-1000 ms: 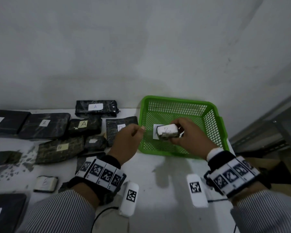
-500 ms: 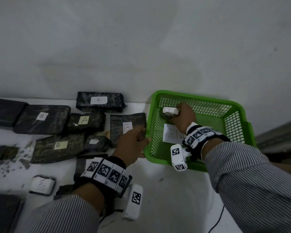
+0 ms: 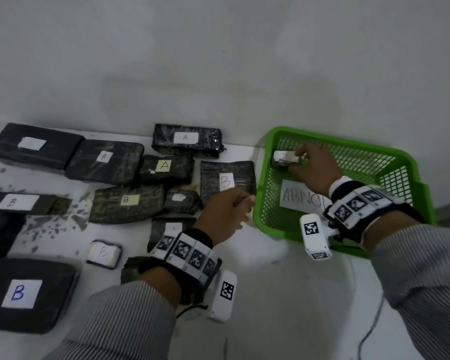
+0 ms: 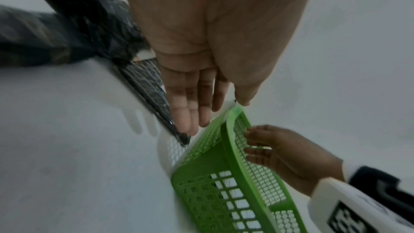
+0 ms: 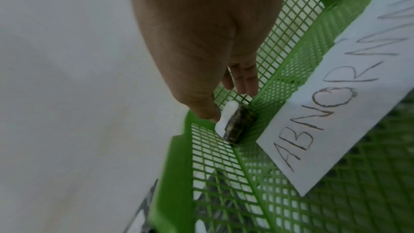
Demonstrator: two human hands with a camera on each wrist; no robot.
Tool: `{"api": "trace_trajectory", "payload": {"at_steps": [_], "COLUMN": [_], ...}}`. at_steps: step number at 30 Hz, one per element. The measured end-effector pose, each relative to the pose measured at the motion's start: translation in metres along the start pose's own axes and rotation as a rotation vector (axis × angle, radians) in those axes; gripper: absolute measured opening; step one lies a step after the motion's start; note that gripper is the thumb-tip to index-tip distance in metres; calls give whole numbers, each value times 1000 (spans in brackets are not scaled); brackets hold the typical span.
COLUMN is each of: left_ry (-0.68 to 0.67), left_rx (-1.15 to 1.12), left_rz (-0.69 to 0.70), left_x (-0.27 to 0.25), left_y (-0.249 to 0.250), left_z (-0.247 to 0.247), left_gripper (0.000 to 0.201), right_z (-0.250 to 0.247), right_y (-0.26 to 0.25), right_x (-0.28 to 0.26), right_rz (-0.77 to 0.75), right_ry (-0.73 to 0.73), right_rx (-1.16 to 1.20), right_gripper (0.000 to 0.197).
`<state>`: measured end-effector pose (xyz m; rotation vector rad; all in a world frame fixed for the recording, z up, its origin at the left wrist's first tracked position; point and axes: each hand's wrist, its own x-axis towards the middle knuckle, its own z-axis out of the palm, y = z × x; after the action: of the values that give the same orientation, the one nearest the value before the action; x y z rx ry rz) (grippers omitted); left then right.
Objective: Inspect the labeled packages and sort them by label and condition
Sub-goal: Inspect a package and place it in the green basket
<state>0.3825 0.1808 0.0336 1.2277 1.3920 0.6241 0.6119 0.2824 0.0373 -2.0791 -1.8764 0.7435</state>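
White table [image 3: 283,294]: bare stretch at 6 o'clock, between the two forearms and in front of the basket. Packages crowd everything from 7 to 11 o'clock. Back edge meets the grey wall [image 3: 218,61] at 12.

Green basket [image 3: 424,201] at 3 o'clock, back corner near the wall. Paper sign [image 3: 300,197] reading "ABNO…" lies flat on its mesh floor; the right wrist view shows more of the word. Floor right of the sign is open mesh.

Big B package [image 3: 24,294] at 8 o'clock, cut by the frame edge. A-labelled packages [image 3: 104,161] in a row at 10–11, one more against the wall at 12. B package [image 3: 227,181] lies just beside the basket's left wall, narrow gap only. Below it, a half-hidden dark package under the left wrist. Small white B packet [image 3: 103,253] at 7, standing clear.

Left hand [image 3: 222,216] at centre, over the corner of the B package, fingers straight and relaxed, holding nothing; fingertips at the basket's left rim in the left wrist view.

Right hand [image 3: 313,168] inside the basket at 2 o'clock. Thumb and fingers pinch the small labelled package [image 3: 283,159]; it sits in the far-left corner, dark side against the mesh. Whether it rests fully on the floor, cannot tell.
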Motion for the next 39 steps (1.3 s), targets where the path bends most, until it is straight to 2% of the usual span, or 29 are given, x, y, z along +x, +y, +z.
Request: {"api": "trace_trajectory", "payload": {"at_steps": [4, 9, 12, 14, 17, 19, 23, 27, 30, 34, 37, 39], "left_ry": [70, 242, 347, 355, 261, 177, 127, 80, 117, 234, 255, 241], "left_rx": [-30, 71, 235, 329, 378, 274, 253, 186, 26, -222, -217, -287], "left_rz": [2, -37, -13, -36, -106, -151, -155, -151, -94, -1, 124, 158], "left_x": [-38, -101, -132, -147, -159, -164, -166, -169, -169, -172, -176, -177], "left_y": [-16, -48, -76, -98, -121, -129, -149, -147, -134, -108, -88, -77], "left_z": [-42, -106, -132, -140, -139, -135, -137, -149, -165, -187, -198, -204], "left_gripper": [15, 20, 14, 12, 24, 34, 46, 37, 32, 40, 26, 21], "right_z": [-22, -14, 16, 48, 101, 128, 163, 167, 153, 130, 119, 114], "right_y": [-27, -88, -120, -130, -134, -131, -129, -136, -145, -171, -193, -206], "right_x": [-46, -124, -166, -189, -210, -219, -230, -238, -246, -253, -253, -252], "right_rz": [-79, -272, -313, -274, -172, -73, 99, 202, 266, 247, 197, 174], "right_ry": [67, 38, -161, -337, -520, -558, -426, -318, -208, -82, -9, 6], "right_rx": [37, 15, 60, 57, -10, 12, 168, 317, 557, 771, 932, 1041], "right_gripper": [18, 16, 19, 21, 39, 48, 47, 44, 58, 46, 41, 39]}}
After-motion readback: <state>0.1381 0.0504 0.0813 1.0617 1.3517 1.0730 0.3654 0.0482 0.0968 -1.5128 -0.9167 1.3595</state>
